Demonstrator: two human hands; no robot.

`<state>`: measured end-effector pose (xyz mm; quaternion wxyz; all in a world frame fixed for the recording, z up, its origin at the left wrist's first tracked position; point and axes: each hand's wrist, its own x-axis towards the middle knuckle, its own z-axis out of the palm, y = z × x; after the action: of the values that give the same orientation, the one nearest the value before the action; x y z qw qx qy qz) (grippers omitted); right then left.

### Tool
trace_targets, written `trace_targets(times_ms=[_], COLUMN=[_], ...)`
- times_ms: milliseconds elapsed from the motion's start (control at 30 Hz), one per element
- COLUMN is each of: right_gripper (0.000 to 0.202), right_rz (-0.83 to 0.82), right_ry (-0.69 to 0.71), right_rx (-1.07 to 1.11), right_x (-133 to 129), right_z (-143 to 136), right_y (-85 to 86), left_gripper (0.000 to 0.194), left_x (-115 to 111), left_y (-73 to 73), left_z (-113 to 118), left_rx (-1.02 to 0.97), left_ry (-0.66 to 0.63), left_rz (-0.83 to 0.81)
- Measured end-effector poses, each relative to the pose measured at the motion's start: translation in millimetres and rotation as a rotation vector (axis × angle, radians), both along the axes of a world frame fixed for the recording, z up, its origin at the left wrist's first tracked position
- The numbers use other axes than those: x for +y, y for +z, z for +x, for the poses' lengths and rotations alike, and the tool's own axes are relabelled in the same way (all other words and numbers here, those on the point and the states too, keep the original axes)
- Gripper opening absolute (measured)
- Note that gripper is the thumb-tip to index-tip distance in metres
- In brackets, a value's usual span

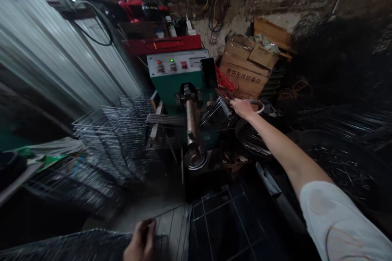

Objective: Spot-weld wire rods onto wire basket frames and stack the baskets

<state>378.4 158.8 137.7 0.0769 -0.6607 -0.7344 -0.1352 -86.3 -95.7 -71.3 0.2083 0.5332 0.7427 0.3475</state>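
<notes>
My left hand (141,241) is low in the view, its fingers pinched at the corner of a wire grid panel (206,222) that spreads to the right over dark cloth. My right hand (243,108) reaches far forward, right of a green machine (167,85). Its fingers are curled beside a bunch of thin metal wires (216,110) and the rim of a round container (259,107); what they grip is hidden. Between the hands, the machine's metal arm (191,120) points toward me above a round metal cup (195,159).
Stacked wire racks (113,130) stand left of the machine. A phone (208,71) leans on its front, beside lit switches. Behind my right hand are a cardboard box (241,67) and red strapping. On the right sits a wide dark tub (339,167) with metal pieces.
</notes>
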Motion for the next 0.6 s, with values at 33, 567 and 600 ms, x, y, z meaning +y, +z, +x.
trace_targets(times_ms=[33,567,600], right_gripper=[0.029,0.041,0.048], right_rz=[-0.006,0.018,-0.063], right_ry=[0.024,0.032,-0.011], right_rx=[-0.019,1.204,1.326], right_x=[-13.8,-302.5,-307.7], right_z=[0.9,-27.4,-37.7], right_y=[2.6,-69.7,-101.6], left_gripper=[0.036,0.032,0.033], left_x=[-12.5,-38.0,-43.8], left_y=[-13.6,-12.0,-15.1], left_z=[12.3,136.1,136.8], left_rx=[-0.076,-0.415,-0.455], left_ry=[0.002,-0.194,-0.182], left_rz=[-0.051,0.095,0.102])
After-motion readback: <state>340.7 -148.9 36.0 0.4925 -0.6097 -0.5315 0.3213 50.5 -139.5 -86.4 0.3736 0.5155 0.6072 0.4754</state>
